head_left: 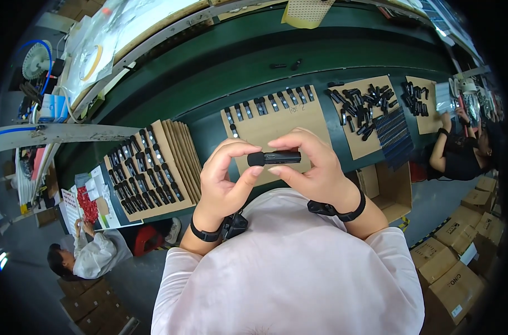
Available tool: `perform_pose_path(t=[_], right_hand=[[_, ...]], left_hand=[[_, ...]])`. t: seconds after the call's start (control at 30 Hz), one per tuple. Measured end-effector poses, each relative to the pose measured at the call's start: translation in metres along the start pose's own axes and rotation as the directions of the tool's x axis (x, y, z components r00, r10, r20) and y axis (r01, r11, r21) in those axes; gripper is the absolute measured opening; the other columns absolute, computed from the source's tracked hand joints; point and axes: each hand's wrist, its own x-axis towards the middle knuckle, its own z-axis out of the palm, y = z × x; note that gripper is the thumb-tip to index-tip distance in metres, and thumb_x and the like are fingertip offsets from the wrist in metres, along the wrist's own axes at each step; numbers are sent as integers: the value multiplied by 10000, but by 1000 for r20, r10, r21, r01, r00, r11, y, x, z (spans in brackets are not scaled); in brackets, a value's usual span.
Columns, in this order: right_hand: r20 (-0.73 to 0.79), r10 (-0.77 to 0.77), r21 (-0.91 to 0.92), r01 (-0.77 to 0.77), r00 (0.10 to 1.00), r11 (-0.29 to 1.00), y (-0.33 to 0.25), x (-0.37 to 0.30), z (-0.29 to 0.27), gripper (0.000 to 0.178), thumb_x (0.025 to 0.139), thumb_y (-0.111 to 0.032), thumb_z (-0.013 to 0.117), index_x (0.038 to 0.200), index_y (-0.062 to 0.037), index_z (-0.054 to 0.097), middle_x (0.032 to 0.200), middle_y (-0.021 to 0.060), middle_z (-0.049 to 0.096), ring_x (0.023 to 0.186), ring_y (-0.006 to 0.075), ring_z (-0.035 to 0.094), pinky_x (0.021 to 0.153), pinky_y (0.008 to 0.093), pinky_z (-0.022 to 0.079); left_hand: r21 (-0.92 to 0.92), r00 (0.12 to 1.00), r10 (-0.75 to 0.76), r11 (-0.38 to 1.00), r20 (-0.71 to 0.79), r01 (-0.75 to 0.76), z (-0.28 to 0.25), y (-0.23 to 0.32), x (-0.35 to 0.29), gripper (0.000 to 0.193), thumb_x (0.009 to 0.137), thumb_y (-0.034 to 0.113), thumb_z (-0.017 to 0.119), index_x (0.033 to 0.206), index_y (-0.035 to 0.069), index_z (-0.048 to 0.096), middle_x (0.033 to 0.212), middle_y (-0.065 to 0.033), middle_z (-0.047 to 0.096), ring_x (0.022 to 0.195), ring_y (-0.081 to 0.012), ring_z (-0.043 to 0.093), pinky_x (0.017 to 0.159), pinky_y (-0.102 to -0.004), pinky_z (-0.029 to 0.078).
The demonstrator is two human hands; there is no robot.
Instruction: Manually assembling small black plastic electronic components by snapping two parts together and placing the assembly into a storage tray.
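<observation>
The left hand (227, 177) and right hand (320, 167) pinch opposite ends of a black device (275, 158) above the card (282, 129); a loosened fingertip hold could let it drop.

1. Upper left of the frame, I see a white wheel (36, 60).
2. Top centre, a yellow sheet (307, 12).
3. Lower right, brown cartons (456, 296) lie to my side.
4. Lower left, I see a co-worker (102, 258) in white near red pieces (87, 204).
</observation>
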Motion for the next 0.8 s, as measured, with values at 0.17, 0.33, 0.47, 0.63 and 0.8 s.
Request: perform_pose_path(t=[0.17, 0.33, 0.47, 0.63, 0.8], right_hand=[[-11, 1, -22, -1, 1000, 1000, 7, -1, 0, 287, 729, 14, 736, 998, -30, 643, 834, 73, 614, 733, 191, 563, 646, 286, 442], [-13, -34, -98, 33, 999, 995, 10, 5, 0, 271, 741, 5, 733, 996, -31, 648, 846, 72, 613, 736, 190, 559, 640, 282, 446], [35, 33, -166, -27, 999, 986, 15, 9, 3, 250, 749, -4, 723, 985, -22, 643, 857, 73, 613, 718, 184, 561, 627, 284, 454], [147, 402, -132, -385, 904, 913, 39, 8, 17, 203, 770, -26, 699, 955, 6, 621, 872, 87, 610, 678, 177, 569, 608, 292, 475], [174, 591, -245, -547, 787, 800, 139, -18, 55, 181, 779, -78, 706, 907, -3, 603, 844, 105, 644, 707, 198, 627, 630, 310, 505]], left_hand=[[0, 999, -48, 999, -12, 48, -1, -8, -3, 213, 806, 11, 696, 1008, -13, 633, 950, -108, 635, 880, -201, 591, 803, -295, 463], [-1, 996, -82, 997, -30, 82, -2, -12, 1, 209, 802, -3, 688, 1004, -10, 636, 951, -110, 631, 886, -206, 593, 803, -297, 465], [70, 999, -7, 998, -34, 9, -7, -19, 7, 221, 792, -18, 681, 1008, -1, 637, 950, -106, 629, 890, -210, 597, 810, -305, 469], [166, 996, -82, 982, -27, 86, -15, -48, 2, 236, 783, -27, 668, 1015, 4, 633, 955, -111, 627, 895, -216, 607, 825, -314, 474], [161, 929, -309, 926, -203, 343, -30, -99, -29, 197, 812, -9, 641, 1008, -8, 624, 959, -123, 628, 884, -221, 622, 822, -308, 479]])
